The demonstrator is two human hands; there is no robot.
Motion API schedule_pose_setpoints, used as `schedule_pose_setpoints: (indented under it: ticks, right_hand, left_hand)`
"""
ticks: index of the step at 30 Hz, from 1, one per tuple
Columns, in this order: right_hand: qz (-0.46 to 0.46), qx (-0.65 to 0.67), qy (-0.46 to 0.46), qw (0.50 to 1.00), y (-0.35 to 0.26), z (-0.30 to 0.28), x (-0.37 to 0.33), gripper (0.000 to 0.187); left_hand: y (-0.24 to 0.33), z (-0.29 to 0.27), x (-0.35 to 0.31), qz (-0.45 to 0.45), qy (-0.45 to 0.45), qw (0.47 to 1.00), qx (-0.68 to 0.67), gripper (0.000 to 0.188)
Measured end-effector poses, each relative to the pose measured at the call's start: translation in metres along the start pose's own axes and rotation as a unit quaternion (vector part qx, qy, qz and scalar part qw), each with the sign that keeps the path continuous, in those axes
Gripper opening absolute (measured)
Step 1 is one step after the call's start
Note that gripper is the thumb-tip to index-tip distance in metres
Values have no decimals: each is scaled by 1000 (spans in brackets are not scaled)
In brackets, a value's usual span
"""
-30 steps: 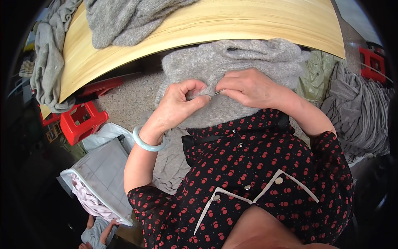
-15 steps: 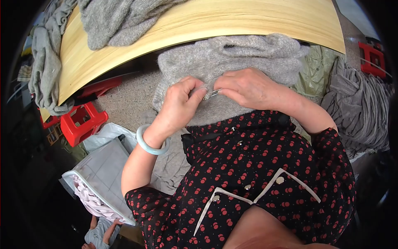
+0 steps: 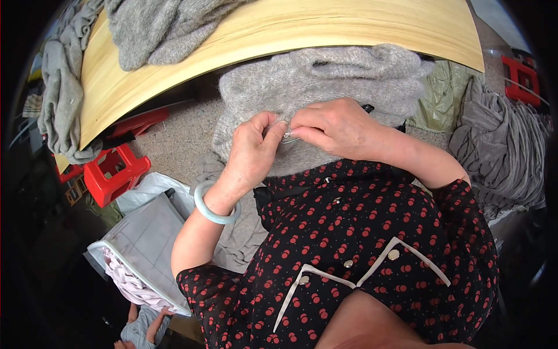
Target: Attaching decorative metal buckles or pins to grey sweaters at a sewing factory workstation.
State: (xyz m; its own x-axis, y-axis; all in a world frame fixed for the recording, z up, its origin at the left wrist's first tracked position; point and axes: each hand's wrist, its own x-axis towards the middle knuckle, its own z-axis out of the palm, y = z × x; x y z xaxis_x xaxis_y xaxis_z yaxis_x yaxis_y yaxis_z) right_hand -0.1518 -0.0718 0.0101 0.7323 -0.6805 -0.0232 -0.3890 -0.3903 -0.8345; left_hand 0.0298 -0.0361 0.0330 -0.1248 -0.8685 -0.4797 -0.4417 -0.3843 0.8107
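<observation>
Grey knit worked at the fingertips of both hands, in front of the waist

The grey knitted piece (image 3: 261, 87) is spread in front of the person's waist, with its far side up at the near edge of the wood-grain table (image 3: 325, 26). Its surface is seen to be fuzzy, with a thick fold along the far side.

Left hand (image 3: 250, 142): thumb and index finger are bent toward each other, and a bit of the knit is pinched between them. A pale bangle (image 3: 216, 217) is worn at the wrist.

Right hand (image 3: 343, 128): thumb and index finger are pressed together, and a thin shiny item (image 3: 287, 135) is pinched at their tips, just beside the left thumb. Its exact kind cannot be told, as it is mostly covered by the fingers.

Surroundings: more grey knitwear (image 3: 163, 32) is laid on the table, and another grey length (image 3: 61, 87) is draped over its left end. A red stool (image 3: 100, 185) is noted at left. At right, a heap of grey fabric (image 3: 500, 145) is placed beside a greenish plastic sheet (image 3: 439, 96). At lower left, pale pink cloth (image 3: 131, 279) is contained in a translucent bin (image 3: 145, 238).
</observation>
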Motion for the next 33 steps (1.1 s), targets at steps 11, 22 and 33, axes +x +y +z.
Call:
schedule_pose_setpoints:
  ticks: [11, 22, 33]
  right_hand:
    - [33, 45, 2, 998, 0, 1, 2, 12]
    - [12, -5, 37, 999, -1, 8, -1, 9]
    - [-12, 76, 6, 997, 4, 10, -7, 13]
  left_hand:
    - [-13, -1, -6, -1, -11, 995, -103, 7]
    - [-8, 0, -7, 3, 22, 998, -65, 11]
    - [-17, 0, 2, -10, -15, 991, -132, 25]
